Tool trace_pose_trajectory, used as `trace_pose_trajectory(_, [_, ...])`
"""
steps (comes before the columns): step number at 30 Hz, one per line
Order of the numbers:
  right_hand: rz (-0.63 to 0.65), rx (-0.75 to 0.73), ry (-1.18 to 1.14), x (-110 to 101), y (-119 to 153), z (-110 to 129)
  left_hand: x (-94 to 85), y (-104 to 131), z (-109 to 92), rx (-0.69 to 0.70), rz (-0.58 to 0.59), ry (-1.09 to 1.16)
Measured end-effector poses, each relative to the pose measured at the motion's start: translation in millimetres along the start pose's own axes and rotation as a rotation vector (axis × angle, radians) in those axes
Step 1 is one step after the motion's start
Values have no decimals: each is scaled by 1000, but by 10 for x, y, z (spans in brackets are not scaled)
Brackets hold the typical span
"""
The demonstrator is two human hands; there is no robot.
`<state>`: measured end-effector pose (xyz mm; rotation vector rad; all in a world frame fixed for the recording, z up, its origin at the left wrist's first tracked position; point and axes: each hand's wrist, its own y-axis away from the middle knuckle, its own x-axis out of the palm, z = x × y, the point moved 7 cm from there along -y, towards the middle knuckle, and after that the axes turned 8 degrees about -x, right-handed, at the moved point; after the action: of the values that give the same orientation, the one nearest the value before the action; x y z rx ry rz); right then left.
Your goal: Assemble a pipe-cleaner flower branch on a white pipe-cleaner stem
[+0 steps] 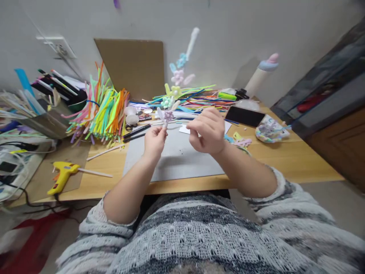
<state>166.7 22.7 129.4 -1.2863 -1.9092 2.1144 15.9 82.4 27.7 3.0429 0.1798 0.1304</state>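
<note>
My left hand point(154, 141) pinches the lower end of a pipe-cleaner flower stem point(177, 78). Fuzzy pastel blossoms in purple, mint, yellow, pink and blue climb along it, and a bare white tip leans up to the right. To the right, apart from the stem, my right hand point(207, 130) is curled closed in the air; whether anything is inside its fingers is hidden. Both hands are above a grey mat point(182, 163) on the wooden table. A small white card point(184, 129) lies close to the right fingertips.
Bundled colourful pipe cleaners point(104, 114) stand at left, near a yellow glue gun point(63, 176) with its cord. Black pens point(137, 134) lie beside the mat. At right are a phone point(245, 116), a pastel pouch-like object point(270, 129) and a white cylinder with a pastel top point(261, 76).
</note>
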Motion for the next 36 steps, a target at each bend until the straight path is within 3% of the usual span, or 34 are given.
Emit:
trace_pose_trajectory(4, [98, 252, -75, 405, 318, -171, 191, 1, 148, -172, 134, 132])
trace_pose_trajectory(7, [264, 354, -241, 677, 437, -205, 273, -14, 211, -173, 151, 138])
trace_pose_trajectory(9, [287, 435, -350, 767, 519, -258, 312, -36, 248, -157, 149, 150])
trace_pose_trajectory(16, [123, 693, -617, 874, 770, -496, 423, -65, 381, -212, 206, 250])
trace_pose_trajectory(20, [32, 812, -632, 836, 843, -516, 402, -61, 404, -229, 177, 263])
trace_pose_trajectory(25, [-14, 814, -597, 722, 808, -408, 317, -74, 404, -165, 58, 203])
trace_pose_trajectory(31, [-27, 891, -684, 749, 790, -303, 306, -31, 383, 26, 17, -77])
trace_pose_trajectory(36, [22, 730, -516, 747, 711, -182, 272, 56, 325, 180, -59, -274])
